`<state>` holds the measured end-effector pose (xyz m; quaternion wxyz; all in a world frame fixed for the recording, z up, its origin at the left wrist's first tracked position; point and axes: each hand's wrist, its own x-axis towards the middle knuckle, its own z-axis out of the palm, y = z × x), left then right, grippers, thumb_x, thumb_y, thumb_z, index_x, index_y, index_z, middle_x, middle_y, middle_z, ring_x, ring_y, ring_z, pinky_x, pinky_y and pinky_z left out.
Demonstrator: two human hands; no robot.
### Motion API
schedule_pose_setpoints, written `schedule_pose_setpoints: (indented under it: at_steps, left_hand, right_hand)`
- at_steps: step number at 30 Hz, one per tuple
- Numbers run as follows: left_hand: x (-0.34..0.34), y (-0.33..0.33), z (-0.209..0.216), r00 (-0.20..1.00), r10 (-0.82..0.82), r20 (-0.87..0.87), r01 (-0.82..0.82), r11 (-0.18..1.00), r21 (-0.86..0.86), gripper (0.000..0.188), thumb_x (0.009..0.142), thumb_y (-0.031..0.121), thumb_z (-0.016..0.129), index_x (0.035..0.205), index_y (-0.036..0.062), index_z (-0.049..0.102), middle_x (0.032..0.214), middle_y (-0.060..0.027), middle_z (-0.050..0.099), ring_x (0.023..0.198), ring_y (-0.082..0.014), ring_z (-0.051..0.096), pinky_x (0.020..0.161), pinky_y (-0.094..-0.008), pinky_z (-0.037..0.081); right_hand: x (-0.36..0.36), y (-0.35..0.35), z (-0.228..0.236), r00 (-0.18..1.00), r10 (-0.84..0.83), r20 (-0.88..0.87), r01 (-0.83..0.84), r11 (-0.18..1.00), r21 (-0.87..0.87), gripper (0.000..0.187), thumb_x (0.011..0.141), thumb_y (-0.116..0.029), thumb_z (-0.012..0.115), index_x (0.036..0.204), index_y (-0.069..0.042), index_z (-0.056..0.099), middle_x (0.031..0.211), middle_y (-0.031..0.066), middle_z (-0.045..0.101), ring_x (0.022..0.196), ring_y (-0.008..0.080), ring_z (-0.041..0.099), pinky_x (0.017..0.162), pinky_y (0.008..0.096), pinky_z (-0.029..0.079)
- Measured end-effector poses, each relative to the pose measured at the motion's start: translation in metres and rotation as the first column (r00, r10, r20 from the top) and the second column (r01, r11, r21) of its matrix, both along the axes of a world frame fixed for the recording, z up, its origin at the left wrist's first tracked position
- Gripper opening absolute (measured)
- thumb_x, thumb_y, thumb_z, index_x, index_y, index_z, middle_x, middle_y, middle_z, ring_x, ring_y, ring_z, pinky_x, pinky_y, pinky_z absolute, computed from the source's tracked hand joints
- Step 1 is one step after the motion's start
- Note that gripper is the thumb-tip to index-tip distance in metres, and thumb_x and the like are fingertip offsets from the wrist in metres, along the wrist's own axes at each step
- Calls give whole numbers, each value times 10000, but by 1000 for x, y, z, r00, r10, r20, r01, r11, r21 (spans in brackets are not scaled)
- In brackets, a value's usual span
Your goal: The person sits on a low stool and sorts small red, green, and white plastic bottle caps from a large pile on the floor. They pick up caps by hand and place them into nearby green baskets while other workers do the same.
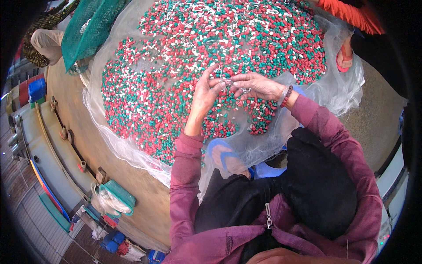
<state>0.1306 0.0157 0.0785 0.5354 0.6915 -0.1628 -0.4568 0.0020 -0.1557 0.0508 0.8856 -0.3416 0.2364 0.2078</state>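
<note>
My left hand [204,94] and my right hand [260,87] meet above a heap of small red, green and white pieces [193,48]. Between the fingertips is a small pale, looped piece [227,83], too small to name exactly. The left thumb and fingers pinch it from one side while the right fingers close on its other side. Another shiny bit [246,90] shows under the right fingers. Thin white curved strips [235,28] lie scattered over the far part of the heap, which rests on a translucent sheet [127,152].
A green mesh sack [90,33] and a person's knee [46,44] are at the far left. Another person's orange sleeve [351,15] and sandalled foot [344,57] border the sheet at right. A teal basket [118,196] stands on the floor at left. My sandalled foot [224,156] touches the near edge.
</note>
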Motion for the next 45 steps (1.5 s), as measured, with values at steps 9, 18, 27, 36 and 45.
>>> schedule_pose_setpoints:
  at_steps: [9, 18, 27, 36, 45]
  left_hand:
    - [-2, -5, -5, 989, 144, 34, -146, 988, 58, 302, 848, 41, 681, 1132, -18, 598, 917, -86, 701, 801, -118, 658, 683, -258, 553]
    - [-23, -7, 16, 983, -37, -181, 17, 993, -113, 430, 894, -8, 585, 1314, 13, 498, 1101, -113, 678, 1019, -211, 648, 857, -324, 540]
    - [-10, -13, 43, 969, -16, 246, 22, 1000, -19, 297, 927, -10, 486, 1192, 51, 606, 953, -70, 662, 768, -124, 646, 647, -271, 544]
    - [-36, -17, 3, 728, -268, 631, 157, 961, 226, 259, 751, 46, 716, 992, 30, 622, 849, -145, 556, 840, -340, 614, 692, -422, 509]
    - [-38, -8, 47, 771, -317, 553, 261, 949, 179, 197, 752, 93, 744, 895, 19, 630, 825, -113, 601, 750, -252, 616, 636, -364, 489]
  right_hand:
    - [-1, -6, -9, 999, -38, -12, 34, 973, -230, 155, 938, -180, 556, 974, -54, 639, 835, 41, 670, 706, 92, 632, 585, 208, 503]
    - [0, 5, -12, 988, -144, -53, 153, 911, 382, 375, 1009, -364, 419, 1164, -42, 534, 1107, 142, 634, 1044, 282, 632, 871, 494, 543]
    - [-4, 2, -19, 969, -195, -152, 246, 694, 676, 659, 1013, -487, 244, 1365, 57, 366, 1277, 261, 520, 1178, 375, 539, 1017, 546, 424]
    - [-8, -1, -14, 953, -237, -189, 304, 759, 577, 439, 1007, -316, 429, 1266, 37, 473, 1242, 188, 567, 1117, 313, 589, 1005, 492, 458]
    - [-25, -1, -21, 979, -183, -85, 202, 884, 422, 290, 954, -153, 507, 1183, 22, 533, 1174, 174, 596, 1101, 308, 599, 961, 435, 508]
